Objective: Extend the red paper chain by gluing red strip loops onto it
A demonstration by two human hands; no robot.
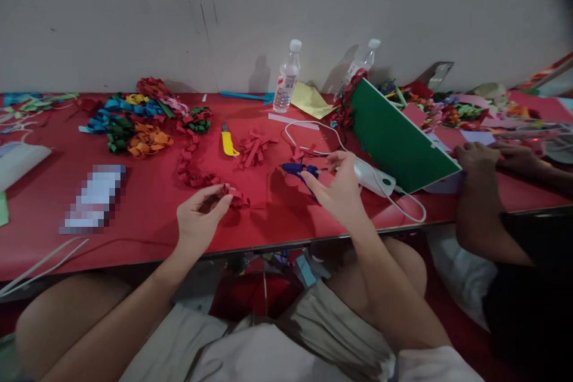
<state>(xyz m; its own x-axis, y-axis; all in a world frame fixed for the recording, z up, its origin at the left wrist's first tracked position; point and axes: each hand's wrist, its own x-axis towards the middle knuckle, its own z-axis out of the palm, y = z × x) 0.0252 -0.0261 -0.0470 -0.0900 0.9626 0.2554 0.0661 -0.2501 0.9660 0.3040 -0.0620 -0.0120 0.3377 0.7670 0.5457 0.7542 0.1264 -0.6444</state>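
My left hand (202,213) is closed, its thumb and fingertips pinching the near end of a red paper chain (190,161) above the table. The chain's loops curve back toward a colourful heap. To the right, my right hand (341,188) is at the blue glue gun (293,169), thumb against its rear and the other fingers held apart from the thumb. The glue gun's handle is partly hidden by that hand. Loose red paper strips (256,148) lie between my hands, farther back, beside a yellow utility knife (228,141).
A white power strip (373,178) with cords lies by my right wrist, in front of a leaning green board (398,140). Two water bottles (286,80) stand near the wall. Paper chains (150,140) and a phone (94,198) lie left. Another person's hand (477,158) is at right.
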